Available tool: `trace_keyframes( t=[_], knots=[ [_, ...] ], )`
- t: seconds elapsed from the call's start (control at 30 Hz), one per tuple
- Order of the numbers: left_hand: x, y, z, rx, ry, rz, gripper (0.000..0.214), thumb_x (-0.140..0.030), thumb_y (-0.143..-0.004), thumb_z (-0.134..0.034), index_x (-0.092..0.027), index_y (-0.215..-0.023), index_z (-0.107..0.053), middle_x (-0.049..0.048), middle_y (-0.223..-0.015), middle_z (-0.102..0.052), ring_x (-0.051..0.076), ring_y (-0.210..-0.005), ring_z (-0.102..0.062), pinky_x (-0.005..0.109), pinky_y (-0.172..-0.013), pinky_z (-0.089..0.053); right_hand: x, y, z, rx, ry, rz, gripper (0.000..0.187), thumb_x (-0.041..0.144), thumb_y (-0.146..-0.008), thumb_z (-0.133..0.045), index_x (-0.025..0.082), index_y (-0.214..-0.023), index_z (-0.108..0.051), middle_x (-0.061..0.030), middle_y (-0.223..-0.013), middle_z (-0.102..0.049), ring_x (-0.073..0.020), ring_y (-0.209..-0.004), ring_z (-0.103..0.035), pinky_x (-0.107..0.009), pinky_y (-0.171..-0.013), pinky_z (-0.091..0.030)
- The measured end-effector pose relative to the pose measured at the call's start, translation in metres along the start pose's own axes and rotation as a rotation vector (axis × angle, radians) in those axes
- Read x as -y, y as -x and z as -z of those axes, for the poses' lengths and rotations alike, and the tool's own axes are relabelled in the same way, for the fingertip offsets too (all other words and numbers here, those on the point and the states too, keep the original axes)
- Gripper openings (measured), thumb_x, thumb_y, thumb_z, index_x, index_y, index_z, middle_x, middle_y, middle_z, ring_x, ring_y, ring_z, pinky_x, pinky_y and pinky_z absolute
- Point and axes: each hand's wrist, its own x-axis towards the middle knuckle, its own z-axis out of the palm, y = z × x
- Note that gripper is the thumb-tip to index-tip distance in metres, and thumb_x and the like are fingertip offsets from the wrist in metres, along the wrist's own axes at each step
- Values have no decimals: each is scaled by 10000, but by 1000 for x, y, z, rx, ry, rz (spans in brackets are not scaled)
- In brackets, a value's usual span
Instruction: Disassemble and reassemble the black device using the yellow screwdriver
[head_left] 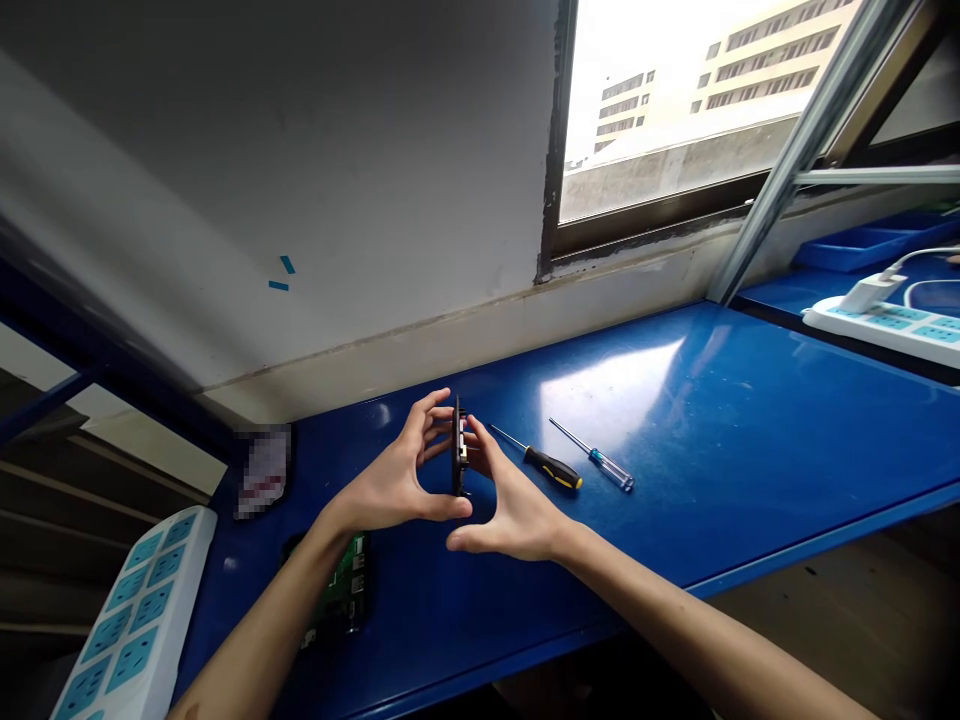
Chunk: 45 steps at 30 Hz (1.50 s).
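Note:
Held up above the table is a thin black panel point(457, 450), seen nearly edge-on, with small metallic and light-coloured parts on its right face. My left hand point(401, 480) is closed on it, the thumb at the lower edge and the fingers at the upper left. From the right, my right hand point(514, 505) reaches in with its fingertips at the face bearing the parts. Its thumb stretches out below the panel, apart from the fingers. A green circuit board point(345, 585) lies beneath my left forearm, partly hidden by it.
To the right lie a black-and-yellow screwdriver point(553, 468) and a clear-handled screwdriver point(611, 470) on the blue table point(750, 440). White power strips point(139, 610) flank the left edge and the far right. A blurred-out item point(262, 472) sits back left, against the frame.

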Motion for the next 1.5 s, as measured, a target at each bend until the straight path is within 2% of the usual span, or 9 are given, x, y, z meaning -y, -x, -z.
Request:
trace_keyframes(
  t=[0.37, 0.53, 0.67, 0.8, 0.93, 1.03, 1.13, 1.3, 1.5],
  knots=[
    [37, 24, 18, -40, -68, -3, 1164, -434, -750, -868, -362, -1574, -50, 152, -1541, -319, 355, -1438, -405, 513, -1110, -434, -1, 1, 22, 82, 338, -133, 1465, 429, -539, -935, 180, -1635, 6, -209, -1520, -487, -359, -1390, -502, -539, -1167, -388],
    [52, 31, 27, -4, -212, 70, 1197, -395, -702, -906, -355, -1592, -107, 146, -1545, -340, 358, -1432, -411, 553, -1155, -370, 1, -1, 33, 159, 506, -169, 1452, 395, -524, -921, 153, -1638, -22, -220, -1518, -492, -390, -1391, -491, -541, -1127, -422],
    [54, 31, 30, 22, -395, 119, 1211, -373, -631, -941, -315, -1588, -202, 148, -1507, -404, 389, -1425, -391, 628, -1178, -286, 4, -7, 37, 218, 609, -182, 1447, 388, -492, -918, 116, -1635, -72, -247, -1508, -497, -427, -1398, -467, -565, -1100, -434],
    [53, 27, 31, 37, -526, 138, 1166, -410, -655, -908, -270, -1589, -225, 155, -1491, -431, 402, -1413, -384, 645, -1152, -322, 8, -15, 37, 256, 679, -192, 1450, 385, -482, -916, 93, -1631, -83, -281, -1525, -468, -457, -1404, -450, -589, -1082, -443],
    [35, 33, 26, 20, -614, 146, 1167, -434, -675, -882, -264, -1602, -194, 162, -1527, -406, 420, -1442, -329, 670, -1140, -333, 24, -14, 39, 272, 713, -200, 1440, 380, -503, -909, 81, -1631, -64, -301, -1566, -407, -472, -1442, -399, -612, -1102, -423],
    [15, 55, 5, -26, -674, 138, 1169, -426, -678, -878, -255, -1607, -189, 160, -1567, -371, 417, -1454, -316, 644, -1181, -293, 43, 5, 44, 304, 727, -172, 1406, 376, -539, -895, 103, -1635, -58, -267, -1589, -394, -463, -1461, -378, -591, -1122, -421],
    [9, 87, -38, -105, -786, 154, 1177, -430, -662, -872, -231, -1601, -192, 163, -1552, -411, 418, -1425, -377, 601, -1169, -364, 53, 35, 51, 414, 732, -153, 1398, 361, -557, -888, 159, -1640, -26, -211, -1633, -346, -431, -1464, -392, -527, -1128, -454],
    [46, 120, -109, -168, -774, 195, 1269, -440, -649, -870, -236, -1615, -72, 194, -1562, -422, 462, -1396, -415, 624, -1086, -462, 45, 73, 63, 553, 765, -140, 1372, 252, -535, -865, 185, -1640, -55, -172, -1638, -359, -422, -1491, -351, -508, -1177, -418],
    [73, 120, -148, -240, -805, 260, 1249, -424, -667, -825, -197, -1632, -65, 209, -1612, -368, 512, -1394, -400, 668, -1086, -426, 29, 79, 74, 567, 777, -201, 1302, 154, -533, -802, 226, -1639, -119, -132, -1672, -292, -412, -1503, -337, -534, -1199, -389]
  ],
)
